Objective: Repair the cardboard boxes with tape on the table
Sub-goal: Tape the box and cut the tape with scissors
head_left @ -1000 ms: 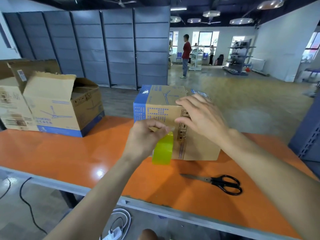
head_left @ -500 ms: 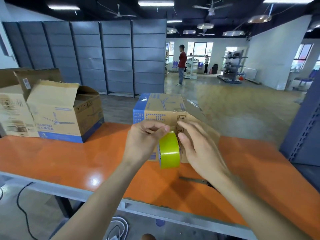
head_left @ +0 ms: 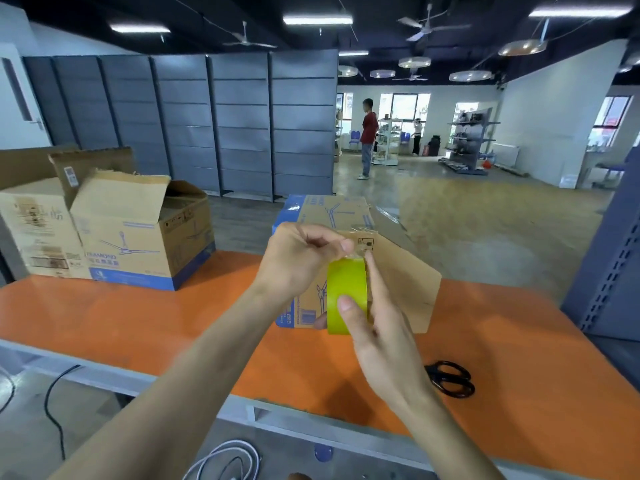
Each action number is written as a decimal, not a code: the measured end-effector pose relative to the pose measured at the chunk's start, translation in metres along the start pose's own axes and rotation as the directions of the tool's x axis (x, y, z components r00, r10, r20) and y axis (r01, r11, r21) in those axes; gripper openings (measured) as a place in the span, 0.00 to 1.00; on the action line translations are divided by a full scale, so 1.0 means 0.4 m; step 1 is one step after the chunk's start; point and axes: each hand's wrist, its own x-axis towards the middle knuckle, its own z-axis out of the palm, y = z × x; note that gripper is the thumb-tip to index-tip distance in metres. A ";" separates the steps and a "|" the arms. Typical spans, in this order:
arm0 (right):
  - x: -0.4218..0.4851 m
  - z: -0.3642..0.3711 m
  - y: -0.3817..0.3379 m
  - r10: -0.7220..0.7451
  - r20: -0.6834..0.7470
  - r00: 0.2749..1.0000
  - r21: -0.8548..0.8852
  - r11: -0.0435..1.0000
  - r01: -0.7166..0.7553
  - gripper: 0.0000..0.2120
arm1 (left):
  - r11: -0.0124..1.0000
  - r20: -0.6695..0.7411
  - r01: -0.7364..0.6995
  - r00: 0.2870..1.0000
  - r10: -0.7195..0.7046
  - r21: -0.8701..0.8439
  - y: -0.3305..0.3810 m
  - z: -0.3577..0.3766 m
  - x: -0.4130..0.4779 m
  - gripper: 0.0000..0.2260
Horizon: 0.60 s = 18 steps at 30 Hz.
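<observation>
A: What now?
B: My right hand (head_left: 375, 329) grips the round yellow-green tape roll (head_left: 346, 289) above the orange counter (head_left: 138, 323), near the brown cardboard box (head_left: 405, 278). My left hand (head_left: 299, 259) pinches its end. I should pull slowly, straight.

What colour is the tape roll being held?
The tape roll is bright yellow-green, seen best in the head view.

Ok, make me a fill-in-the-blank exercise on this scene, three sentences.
1. The left hand and right hand both hold the yellow-green roll of ____.
2. The top of the table is coloured ____.
3. A black pair of ____ lies on the table, to the right of the right hand.

Missing words: tape; orange; scissors.
</observation>
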 end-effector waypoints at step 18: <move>0.147 0.045 -0.043 0.207 -0.032 0.978 0.165 0.966 -0.199 0.34 | 0.989 0.080 -0.038 0.996 0.026 0.145 -0.028 -0.042 0.238 0.07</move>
